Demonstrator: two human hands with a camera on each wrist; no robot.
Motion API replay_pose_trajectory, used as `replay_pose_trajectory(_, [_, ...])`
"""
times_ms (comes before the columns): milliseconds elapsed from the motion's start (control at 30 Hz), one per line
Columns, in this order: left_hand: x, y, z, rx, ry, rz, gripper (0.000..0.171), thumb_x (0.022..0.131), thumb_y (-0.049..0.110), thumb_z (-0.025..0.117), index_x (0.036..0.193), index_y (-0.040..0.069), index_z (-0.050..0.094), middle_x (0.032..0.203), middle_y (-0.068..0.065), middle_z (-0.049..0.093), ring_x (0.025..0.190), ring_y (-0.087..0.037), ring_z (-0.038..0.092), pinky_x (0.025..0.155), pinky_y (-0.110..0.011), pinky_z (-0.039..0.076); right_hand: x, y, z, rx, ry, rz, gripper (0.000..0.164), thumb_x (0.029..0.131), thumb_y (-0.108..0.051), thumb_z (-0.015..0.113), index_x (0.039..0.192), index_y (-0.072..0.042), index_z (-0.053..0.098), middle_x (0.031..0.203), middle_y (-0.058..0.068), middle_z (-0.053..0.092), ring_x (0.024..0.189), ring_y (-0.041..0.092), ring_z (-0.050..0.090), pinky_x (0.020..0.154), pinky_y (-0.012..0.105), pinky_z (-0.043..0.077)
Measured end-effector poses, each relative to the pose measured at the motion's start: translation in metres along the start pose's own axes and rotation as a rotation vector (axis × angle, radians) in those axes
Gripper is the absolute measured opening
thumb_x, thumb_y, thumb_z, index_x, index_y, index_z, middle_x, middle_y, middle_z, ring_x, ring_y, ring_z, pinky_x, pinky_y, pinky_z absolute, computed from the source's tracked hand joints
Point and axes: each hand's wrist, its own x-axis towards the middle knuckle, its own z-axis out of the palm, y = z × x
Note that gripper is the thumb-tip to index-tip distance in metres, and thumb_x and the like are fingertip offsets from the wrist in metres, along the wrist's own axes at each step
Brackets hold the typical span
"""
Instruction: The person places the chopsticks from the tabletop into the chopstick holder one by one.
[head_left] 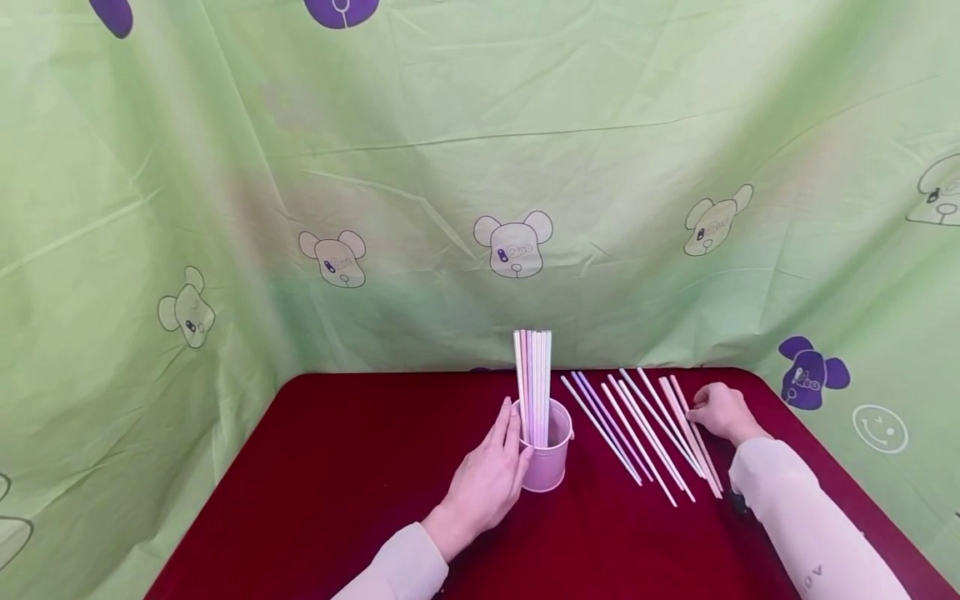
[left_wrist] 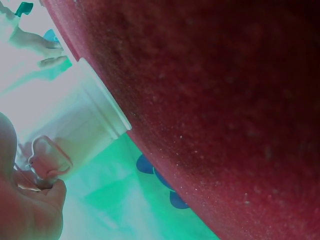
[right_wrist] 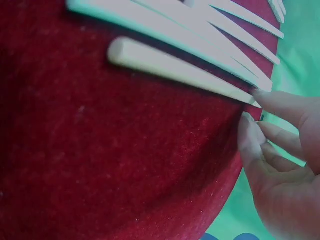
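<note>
A pink pail (head_left: 546, 468) stands upright with several pastel chopsticks (head_left: 534, 375) in it, leaning together at its left side. My left hand (head_left: 483, 475) holds the pail from the left, fingers along its wall and thumb in front. In the left wrist view, that hand (left_wrist: 35, 210) is beside the pail's (left_wrist: 75, 120) wire handle. To the right, my right hand (head_left: 720, 410) is at the outermost pink chopstick (head_left: 705, 450). In the right wrist view, fingertips (right_wrist: 256, 95) are right at this chopstick (right_wrist: 175, 69), with a gap showing between finger and thumb.
Several more chopsticks (head_left: 611, 421), bluish, purple, white and pink, lie fanned side by side between the pail and my right hand. The table has a dark red cloth (head_left: 360, 483). A green printed curtain (head_left: 420, 192) hangs behind and at both sides.
</note>
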Motion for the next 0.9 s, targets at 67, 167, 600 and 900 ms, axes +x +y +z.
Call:
replay_pose_trajectory(67, [0.000, 0.000, 0.000, 0.003, 0.000, 0.000, 0.060, 0.102, 0.039, 0.021, 0.145, -0.003, 0.029, 0.154, -0.017, 0.018, 0.134, -0.021, 0.035, 0.083, -0.029, 0.052, -0.001, 0.001, -0.001, 0.001, -0.001, 0.028, 0.029, 0.073, -0.013, 0.073, 0.090, 0.009, 0.063, 0.078, 0.014, 0.066, 0.078, 0.033, 0.060, 0.071, 0.046, 0.047])
replay_pose_trajectory(167, [0.000, 0.001, 0.000, 0.005, 0.001, 0.001, 0.060, 0.102, 0.039, 0.021, 0.145, -0.003, 0.029, 0.154, -0.017, 0.018, 0.134, -0.021, 0.035, 0.082, -0.029, 0.053, -0.003, 0.001, -0.005, 0.003, -0.005, 0.049, 0.026, 0.072, -0.013, 0.073, 0.086, 0.007, 0.065, 0.074, 0.011, 0.066, 0.073, 0.030, 0.061, 0.070, 0.045, 0.047])
replay_pose_trajectory(600, [-0.001, 0.001, 0.001, -0.001, 0.008, 0.007, 0.060, 0.102, 0.039, 0.022, 0.144, -0.003, 0.030, 0.153, -0.018, 0.019, 0.133, -0.021, 0.037, 0.080, -0.029, 0.053, -0.012, 0.009, -0.009, 0.433, -0.096, 0.141, 0.030, 0.079, 0.002, 0.062, 0.097, 0.025, 0.055, 0.069, 0.016, 0.068, 0.060, 0.018, 0.068, 0.058, 0.028, 0.056])
replay_pose_trajectory(900, [0.000, -0.001, 0.002, 0.002, -0.014, -0.010, 0.061, 0.102, 0.040, 0.020, 0.146, -0.002, 0.027, 0.155, -0.016, 0.015, 0.133, -0.021, 0.037, 0.081, -0.030, 0.053, -0.010, 0.008, -0.027, 0.649, -0.178, 0.149, 0.032, 0.085, 0.007, 0.056, 0.105, 0.030, 0.045, 0.080, 0.019, 0.068, 0.068, 0.017, 0.067, 0.068, 0.032, 0.056])
